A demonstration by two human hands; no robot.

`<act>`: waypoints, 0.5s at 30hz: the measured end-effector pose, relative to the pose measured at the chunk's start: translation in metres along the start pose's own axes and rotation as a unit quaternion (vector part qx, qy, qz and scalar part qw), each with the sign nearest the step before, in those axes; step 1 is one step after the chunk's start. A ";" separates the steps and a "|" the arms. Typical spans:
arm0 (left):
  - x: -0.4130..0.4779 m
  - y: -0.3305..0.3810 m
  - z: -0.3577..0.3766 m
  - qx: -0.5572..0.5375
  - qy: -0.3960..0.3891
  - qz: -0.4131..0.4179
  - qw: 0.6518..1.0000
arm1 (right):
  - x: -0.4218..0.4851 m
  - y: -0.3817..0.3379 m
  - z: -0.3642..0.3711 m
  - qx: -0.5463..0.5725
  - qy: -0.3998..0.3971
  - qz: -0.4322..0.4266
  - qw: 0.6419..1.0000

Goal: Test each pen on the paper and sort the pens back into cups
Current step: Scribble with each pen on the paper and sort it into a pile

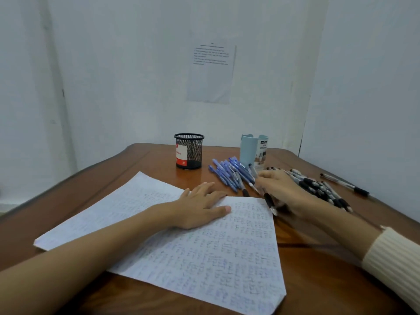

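Nearby: a printed sheet (pixel 211 73) hung on the wall at 12 o'clock; a stray pen (pixel 345 184) lay at 3 o'clock on the bench (pixel 91 178).
Writing: "DIY" on the blue cup (pixel 251 151); the mesh cup (pixel 192 151) had a red-and-white label, seemingly "Pens"; wall text too small to read.
Pens: blue pens (pixel 227 172) heaped at 1 o'clock, black pens (pixel 318 187) at 2 o'clock.
Paper: scribble-covered paper (pixel 204 251), at 6 o'clock.
Hands: left hand (pixel 202 205) lay flat on the paper; right hand (pixel 281 189), blurred, gripped a black-gripped pen (pixel 269 202).
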State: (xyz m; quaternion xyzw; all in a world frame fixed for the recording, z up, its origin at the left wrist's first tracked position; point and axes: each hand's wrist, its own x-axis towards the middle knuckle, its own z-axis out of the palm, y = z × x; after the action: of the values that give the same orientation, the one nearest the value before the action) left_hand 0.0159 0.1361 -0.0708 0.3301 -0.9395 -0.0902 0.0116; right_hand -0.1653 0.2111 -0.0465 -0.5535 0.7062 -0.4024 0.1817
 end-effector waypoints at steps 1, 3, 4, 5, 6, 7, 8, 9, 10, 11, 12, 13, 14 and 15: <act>0.000 0.001 0.000 0.000 0.003 0.000 1.000 | 0.004 -0.001 -0.004 -0.059 0.003 -0.027 0.998; -0.001 0.002 -0.001 0.000 0.011 0.000 1.000 | 0.021 -0.001 -0.013 -0.212 0.051 -0.079 0.973; -0.002 0.003 -0.001 0.000 0.013 0.000 1.000 | 0.032 0.000 -0.018 -0.259 0.084 -0.087 0.958; -0.002 0.004 -0.002 -0.001 0.015 0.000 1.000 | 0.043 0.003 -0.021 -0.281 0.102 -0.081 0.951; -0.003 0.004 -0.002 -0.001 0.016 0.000 1.000 | 0.051 0.004 -0.023 -0.291 0.106 -0.070 0.948; -0.004 0.005 -0.002 0.000 0.015 -0.001 1.000 | 0.057 0.006 -0.023 -0.310 0.103 -0.057 0.943; -0.005 0.005 -0.002 0.001 0.014 -0.002 1.000 | 0.061 0.007 -0.021 -0.338 0.103 -0.049 0.934; -0.006 0.005 -0.002 0.002 0.014 -0.003 1.000 | 0.063 0.010 -0.019 -0.373 0.108 -0.048 0.920; -0.007 0.005 -0.003 0.003 0.014 -0.004 1.000 | 0.063 0.012 -0.016 -0.410 0.120 -0.050 0.903; -0.007 0.006 -0.003 0.002 0.013 -0.005 1.000 | 0.061 0.013 -0.014 -0.443 0.134 -0.053 0.885; -0.007 0.006 -0.004 0.002 0.013 -0.005 1.000 | 0.060 0.015 -0.013 -0.461 0.148 -0.059 0.873; -0.007 0.006 -0.004 0.001 0.013 -0.004 1.000 | 0.060 0.017 -0.013 -0.468 0.161 -0.067 0.867; -0.007 0.006 -0.004 0.000 0.013 -0.004 1.000 | 0.059 0.019 -0.013 -0.466 0.173 -0.078 0.864; -0.006 0.006 -0.004 0.000 0.012 -0.004 1.000 | 0.059 0.019 -0.013 -0.458 0.183 -0.092 0.865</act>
State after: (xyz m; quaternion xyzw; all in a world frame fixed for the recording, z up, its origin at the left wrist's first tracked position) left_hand 0.0176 0.1438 -0.0660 0.3345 -0.9381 -0.0864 0.0228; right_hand -0.2058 0.1623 -0.0418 -0.5533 0.7776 -0.1420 -0.2626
